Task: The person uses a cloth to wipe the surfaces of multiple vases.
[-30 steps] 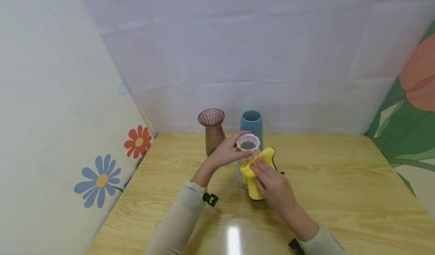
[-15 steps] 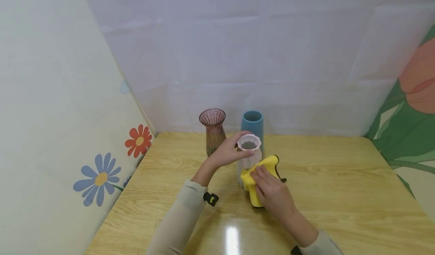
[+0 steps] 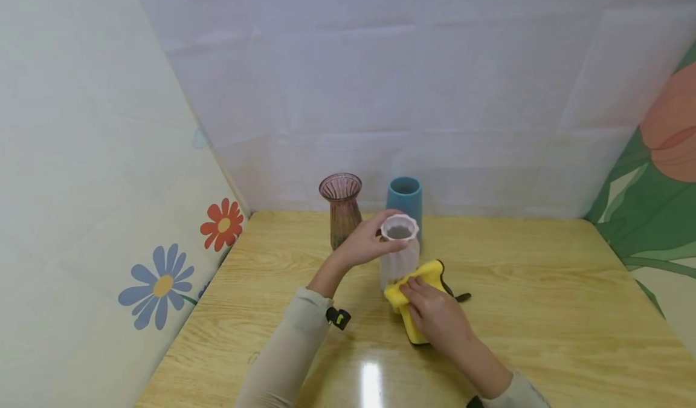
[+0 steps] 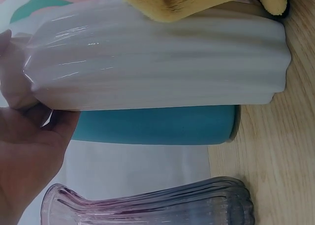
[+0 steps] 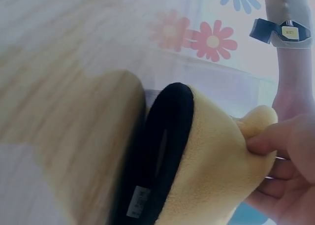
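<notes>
A white fluted vase point(image 3: 399, 263) stands upright in the middle of the table. My left hand point(image 3: 365, 240) grips it around the neck, just under the scalloped rim. With my right hand point(image 3: 439, 317) I hold a bunched yellow cloth point(image 3: 415, 332), pinched between thumb and fingers, against the lower front of the vase. In the right wrist view the cloth point(image 5: 211, 161) shows a dark edging and a small white label. The left wrist view has the glossy vase point(image 4: 162, 57) lengthwise, with the cloth point(image 4: 182, 1) over its side.
Close behind the white vase is a blue vase point(image 3: 405, 199). To its left stands a purplish ribbed glass vase point(image 3: 344, 214), partly behind my left hand. The wooden table point(image 3: 544, 287) meets a white sheet point(image 3: 435, 93) at the back and a flower-printed panel point(image 3: 163, 214) on the left.
My right hand has moved the yellow cloth down the vase, from near the neck to its lower part, baring more of the white side. The left hand keeps its grip on the neck.
</notes>
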Tool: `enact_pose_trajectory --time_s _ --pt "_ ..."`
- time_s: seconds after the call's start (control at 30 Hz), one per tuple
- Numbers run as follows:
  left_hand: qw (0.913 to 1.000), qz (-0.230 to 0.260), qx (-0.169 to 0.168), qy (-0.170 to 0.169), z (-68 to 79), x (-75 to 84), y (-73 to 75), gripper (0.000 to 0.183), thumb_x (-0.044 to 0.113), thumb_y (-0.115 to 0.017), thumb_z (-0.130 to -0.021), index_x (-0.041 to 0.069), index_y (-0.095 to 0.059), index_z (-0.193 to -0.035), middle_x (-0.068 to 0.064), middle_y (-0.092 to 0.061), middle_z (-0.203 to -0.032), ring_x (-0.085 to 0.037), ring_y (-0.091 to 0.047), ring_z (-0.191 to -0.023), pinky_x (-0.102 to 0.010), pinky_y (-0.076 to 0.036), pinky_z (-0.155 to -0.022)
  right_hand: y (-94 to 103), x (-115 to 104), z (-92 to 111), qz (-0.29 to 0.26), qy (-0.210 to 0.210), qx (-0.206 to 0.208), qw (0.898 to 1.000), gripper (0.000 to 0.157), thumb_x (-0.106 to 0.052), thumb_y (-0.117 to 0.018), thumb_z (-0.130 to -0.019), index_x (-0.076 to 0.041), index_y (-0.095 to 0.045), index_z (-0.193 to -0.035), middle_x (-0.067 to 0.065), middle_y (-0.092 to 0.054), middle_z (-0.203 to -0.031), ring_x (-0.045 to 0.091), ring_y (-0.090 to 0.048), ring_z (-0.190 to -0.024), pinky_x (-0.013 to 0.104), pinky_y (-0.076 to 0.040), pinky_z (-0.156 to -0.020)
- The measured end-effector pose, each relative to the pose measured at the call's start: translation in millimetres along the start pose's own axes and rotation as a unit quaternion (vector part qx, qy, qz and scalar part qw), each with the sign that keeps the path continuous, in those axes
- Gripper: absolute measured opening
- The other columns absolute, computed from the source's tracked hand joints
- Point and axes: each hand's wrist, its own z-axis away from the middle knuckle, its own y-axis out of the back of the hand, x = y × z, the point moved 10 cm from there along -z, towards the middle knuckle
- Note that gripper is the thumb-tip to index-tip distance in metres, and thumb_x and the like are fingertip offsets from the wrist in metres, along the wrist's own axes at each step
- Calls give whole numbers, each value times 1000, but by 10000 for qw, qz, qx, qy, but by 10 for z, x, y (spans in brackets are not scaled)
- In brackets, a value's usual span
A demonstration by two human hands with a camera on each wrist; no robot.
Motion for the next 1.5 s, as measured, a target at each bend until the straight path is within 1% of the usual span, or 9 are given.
enact_pose_trajectory --time_s 0.4,0.6,0.67,0.83,1.0,1.1,1.2,1.33,1.5 --pt "9996 180 -195 -73 -32 -2 -4 66 32 -73 -92 20 -44 -150 -3 -61 -133 -18 -59 -118 -40 -53 -93 18 83 -26 -595 -283 -502 9966 29 2 -78 -79 -3 -78 -108 14 -76 -106 28 -75 -95 40 -60 -79" --pt "9934 1076 22 -408 18 42 -15 78 18 -72 -91 11 -30 -157 -14 -42 -154 -29 -46 -137 -50 -39 -113 467 180 -64 -745 -148 628 9951 35 4 -81 -76 -1 -76 -111 16 -75 -109 31 -75 -93 39 -60 -75" --pt "9948 913 340 -298 60 34 -19 81 24 -76 -90 10 -32 -156 -15 -44 -150 -29 -48 -133 -48 -42 -110 626 192 -78 -673 -25 1038 9923 34 2 -77 -80 0 -75 -113 16 -74 -113 33 -74 -97 40 -59 -77" --pt "9944 196 1033 84 95 1 8 74 36 -80 -87 13 -46 -148 -9 -59 -134 -22 -58 -118 -40 -53 -94 800 149 -172 -352 433 1549 9864 29 -17 -53 -106 0 -73 -120 15 -71 -123 34 -71 -106 43 -57 -85" --pt "9964 64 835 150 51 -1 46 66 35 -79 -88 17 -50 -146 -4 -64 -130 -22 -61 -118 -44 -53 -95 702 47 -277 137 1020 1658 9808 40 -21 -41 -111 1 -73 -117 17 -72 -119 34 -70 -107 44 -58 -83" --pt "9983 23 530 260 48 -11 63 68 40 -78 -89 21 -49 -148 -3 -66 -128 -22 -61 -119 -45 -52 -95 605 34 -305 34 1025 1632 9813 36 -17 -43 -110 1 -73 -117 17 -72 -118 35 -71 -107 44 -59 -82" --pt "9990 17 332 314 39 -10 69 70 42 -76 -89 22 -48 -149 -2 -67 -126 -22 -62 -118 -44 -53 -92 528 46 -302 -155 850 1599 9833 25 -8 -59 -100 1 -73 -119 19 -71 -120 35 -71 -106 43 -59 -81" --pt "9992 -6 244 310 26 1 67 69 42 -76 -90 22 -47 -149 -3 -66 -125 -21 -63 -113 -41 -53 -89 445 66 -294 -304 502 1426 9880 41 0 -76 -80 1 -72 -120 20 -70 -122 35 -71 -107 43 -59 -81" --pt "9993 40 160 323 18 -3 55 67 39 -75 -90 22 -47 -149 -4 -65 -126 -19 -62 -111 -41 -53 -91 378 47 -268 -276 280 1250 9914 44 0 -81 -76 2 -72 -119 23 -69 -121 37 -70 -107 45 -59 -81"
